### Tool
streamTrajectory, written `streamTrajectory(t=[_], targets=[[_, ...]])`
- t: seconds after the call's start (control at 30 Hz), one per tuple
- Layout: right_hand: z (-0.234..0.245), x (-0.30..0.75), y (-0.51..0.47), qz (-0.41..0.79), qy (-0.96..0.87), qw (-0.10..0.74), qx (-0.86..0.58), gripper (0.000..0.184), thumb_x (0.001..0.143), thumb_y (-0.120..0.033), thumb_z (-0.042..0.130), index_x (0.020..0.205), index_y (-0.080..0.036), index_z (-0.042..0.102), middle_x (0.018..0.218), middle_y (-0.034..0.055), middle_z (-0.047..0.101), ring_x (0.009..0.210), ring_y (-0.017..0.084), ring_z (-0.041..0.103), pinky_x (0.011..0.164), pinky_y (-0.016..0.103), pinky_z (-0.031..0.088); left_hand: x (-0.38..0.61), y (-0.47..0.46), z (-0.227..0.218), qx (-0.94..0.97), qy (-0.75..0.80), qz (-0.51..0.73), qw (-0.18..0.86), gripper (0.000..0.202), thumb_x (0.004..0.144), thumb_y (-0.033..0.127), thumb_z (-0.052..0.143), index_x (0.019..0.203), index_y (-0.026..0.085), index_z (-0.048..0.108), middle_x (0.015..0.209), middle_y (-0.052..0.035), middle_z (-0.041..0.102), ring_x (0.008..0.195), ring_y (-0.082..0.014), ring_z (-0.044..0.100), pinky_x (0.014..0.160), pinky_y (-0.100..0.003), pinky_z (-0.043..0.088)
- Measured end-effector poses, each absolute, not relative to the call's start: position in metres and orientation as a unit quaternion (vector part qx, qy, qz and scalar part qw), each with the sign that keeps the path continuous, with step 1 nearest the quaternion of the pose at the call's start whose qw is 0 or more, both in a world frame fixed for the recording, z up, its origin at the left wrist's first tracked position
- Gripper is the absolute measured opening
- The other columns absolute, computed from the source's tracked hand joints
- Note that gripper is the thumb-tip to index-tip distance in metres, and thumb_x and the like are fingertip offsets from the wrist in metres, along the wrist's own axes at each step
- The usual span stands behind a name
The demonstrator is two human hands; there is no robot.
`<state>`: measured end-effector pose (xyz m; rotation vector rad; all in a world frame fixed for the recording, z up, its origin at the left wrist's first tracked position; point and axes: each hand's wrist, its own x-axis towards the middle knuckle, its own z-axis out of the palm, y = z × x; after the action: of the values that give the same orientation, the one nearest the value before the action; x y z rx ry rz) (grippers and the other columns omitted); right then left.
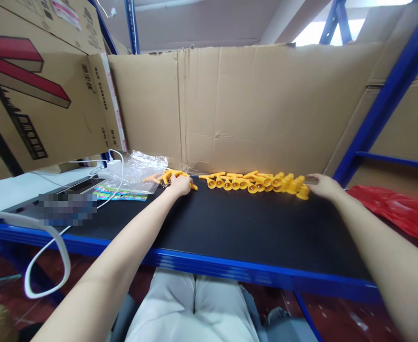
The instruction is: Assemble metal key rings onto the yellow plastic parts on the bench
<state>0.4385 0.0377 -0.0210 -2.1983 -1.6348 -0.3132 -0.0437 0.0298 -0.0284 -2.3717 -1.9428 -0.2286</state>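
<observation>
My left hand (181, 185) is closed at the small pile of orange branched plastic pieces (166, 175) near the back of the black shelf. An orange end pokes out on its right side, and most of its fingers are hidden. Far to the right, my right hand (323, 186) reaches in with fingers stretched toward the end of a row of yellow cup-shaped plastic pieces (276, 182). Its fingertips are beside the outermost cups; contact is hard to make out. The row lies along the back, its left part made of orange stems with cup mouths facing me.
Clear plastic bags (137, 168) and a colourful packet (123, 194) lie left of my left hand, with a white cable (118, 180) across them. Cardboard (265, 109) walls the back. A red plastic bag (390, 209) lies right. A blue metal edge (230, 268) runs along the front.
</observation>
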Motion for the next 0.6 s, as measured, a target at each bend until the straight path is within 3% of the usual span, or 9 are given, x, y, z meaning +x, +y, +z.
streamTrajectory(t=[0.1, 0.23, 0.33, 0.47, 0.6], targets=[[-0.022, 0.438, 0.037, -0.034, -0.597, 0.127, -0.791, 0.041, 0.078, -0.018, 0.053, 0.118, -0.012, 0.057, 0.115, 0.0162, 0.060, 0.099, 0.021, 0.058, 0.081, 0.026, 0.041, -0.041, 0.030, -0.026, -0.771, -0.631, -0.071, 0.034, 0.033, 0.077, 0.015, 0.048, 0.105, 0.021, 0.065, 0.111, -0.0098, 0.064, 0.108, -0.0284, 0.053, 0.096, -0.046, 0.030], [-0.018, 0.430, 0.032, -0.015, -0.606, 0.058, -0.793, 0.046, 0.080, -0.017, 0.052, 0.125, -0.007, 0.051, 0.117, 0.0169, 0.059, 0.102, 0.020, 0.058, 0.085, 0.024, 0.040, -0.042, 0.034, -0.029, -0.777, -0.626, -0.048, 0.041, 0.031, 0.077, 0.016, 0.052, 0.104, 0.020, 0.065, 0.110, -0.0104, 0.064, 0.104, -0.0259, 0.054, 0.089, -0.037, 0.039], [-0.014, 0.425, 0.030, -0.019, -0.610, 0.030, -0.792, 0.047, 0.079, -0.014, 0.053, 0.125, -0.004, 0.050, 0.118, 0.0183, 0.059, 0.104, 0.021, 0.057, 0.086, 0.024, 0.040, -0.047, 0.037, -0.033, -0.795, -0.599, -0.062, 0.074, 0.039, 0.075, 0.016, 0.054, 0.113, 0.023, 0.061, 0.119, -0.0109, 0.056, 0.111, -0.0268, 0.049, 0.090, -0.037, 0.039], [-0.009, 0.420, 0.029, -0.024, -0.614, 0.013, -0.789, 0.044, 0.077, -0.012, 0.056, 0.120, -0.003, 0.053, 0.116, 0.0198, 0.059, 0.102, 0.022, 0.058, 0.082, 0.025, 0.041, -0.055, 0.041, -0.037, -0.832, -0.547, -0.070, 0.069, 0.046, 0.078, 0.019, 0.052, 0.121, 0.034, 0.055, 0.132, -0.0057, 0.045, 0.117, -0.0264, 0.044, 0.094, -0.039, 0.037], [-0.001, 0.413, 0.029, -0.032, -0.618, -0.001, -0.786, 0.023, 0.078, -0.016, 0.056, 0.099, -0.007, 0.060, 0.106, 0.0184, 0.062, 0.093, 0.022, 0.059, 0.074, 0.025, 0.041, -0.060, 0.043, -0.038, -0.846, -0.530, -0.056, 0.031, 0.045, 0.079, 0.017, 0.047, 0.119, 0.035, 0.057, 0.125, -0.0024, 0.055, 0.114, -0.0229, 0.048, 0.092, -0.034, 0.037]])
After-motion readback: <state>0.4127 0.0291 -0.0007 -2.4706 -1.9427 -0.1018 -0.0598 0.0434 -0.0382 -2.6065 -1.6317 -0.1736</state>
